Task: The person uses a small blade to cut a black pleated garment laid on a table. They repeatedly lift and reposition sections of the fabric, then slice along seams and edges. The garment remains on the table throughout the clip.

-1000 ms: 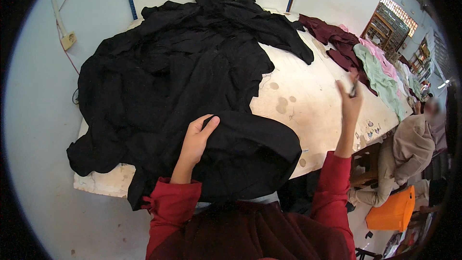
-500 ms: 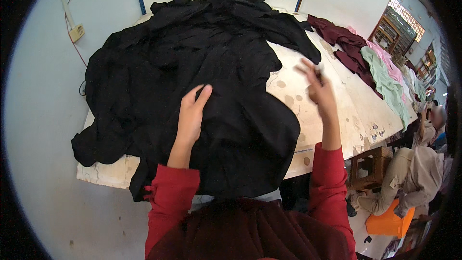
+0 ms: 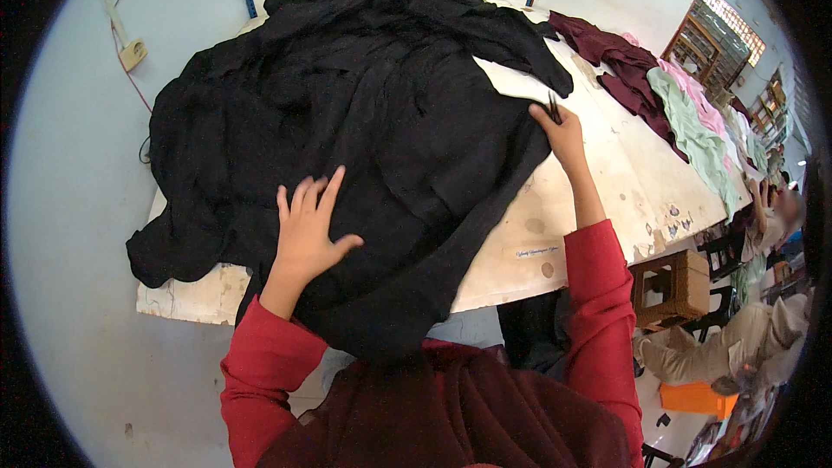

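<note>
A large black garment [image 3: 399, 130] lies spread and wrinkled over the pale table, its near part hanging over the front edge towards me. My left hand [image 3: 305, 238] rests on it with the fingers spread, pressing nothing between them. On the right, my right hand [image 3: 568, 140] pinches the garment's edge and draws it out taut into a corner. A small dark tool with two thin points [image 3: 553, 107] juts up from the same hand, like thread snips; most of it is hidden by the fingers.
The table [image 3: 598, 182] has stains and ends at a wall on the left. Maroon [image 3: 615, 56] and pale green clothes [image 3: 685, 113] lie along its far right. A brown stool [image 3: 667, 290], an orange container [image 3: 698, 399] and a seated person [image 3: 737, 342] are beyond the right edge.
My right hand was apart from the garment and now holds its edge, pulled out to the right. My left hand has moved left and nearer, its fingers spread wider.
</note>
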A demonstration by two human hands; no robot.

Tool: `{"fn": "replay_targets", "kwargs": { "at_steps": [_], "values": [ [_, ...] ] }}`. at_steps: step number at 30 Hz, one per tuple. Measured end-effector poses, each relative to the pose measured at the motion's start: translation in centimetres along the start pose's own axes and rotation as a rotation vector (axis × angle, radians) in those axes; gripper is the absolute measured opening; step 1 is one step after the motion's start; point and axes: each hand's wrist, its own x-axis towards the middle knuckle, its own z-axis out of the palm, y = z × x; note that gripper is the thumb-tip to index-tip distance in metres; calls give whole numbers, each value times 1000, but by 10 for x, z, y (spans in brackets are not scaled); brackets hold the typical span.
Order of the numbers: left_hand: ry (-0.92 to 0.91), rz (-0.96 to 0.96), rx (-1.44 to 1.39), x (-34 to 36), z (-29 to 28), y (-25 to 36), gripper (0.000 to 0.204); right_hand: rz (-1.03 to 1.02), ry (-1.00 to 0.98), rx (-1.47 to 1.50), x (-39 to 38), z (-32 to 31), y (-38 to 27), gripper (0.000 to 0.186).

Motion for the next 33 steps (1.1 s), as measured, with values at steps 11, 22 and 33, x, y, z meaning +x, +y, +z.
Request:
{"fn": "replay_targets", "kwargs": {
  "at_steps": [11, 22, 33],
  "values": [
    [744, -44, -291, 75, -27, -27, 14, -260, -287, 376, -139, 39, -84, 8],
    [532, -328, -276, 76, 91, -81, 23, -392, -567, 29, -170, 110, -68, 18],
    [528, -335, -338, 73, 92, -88, 25, -443, -319, 106, -175, 123, -110, 25]
  ]
}}
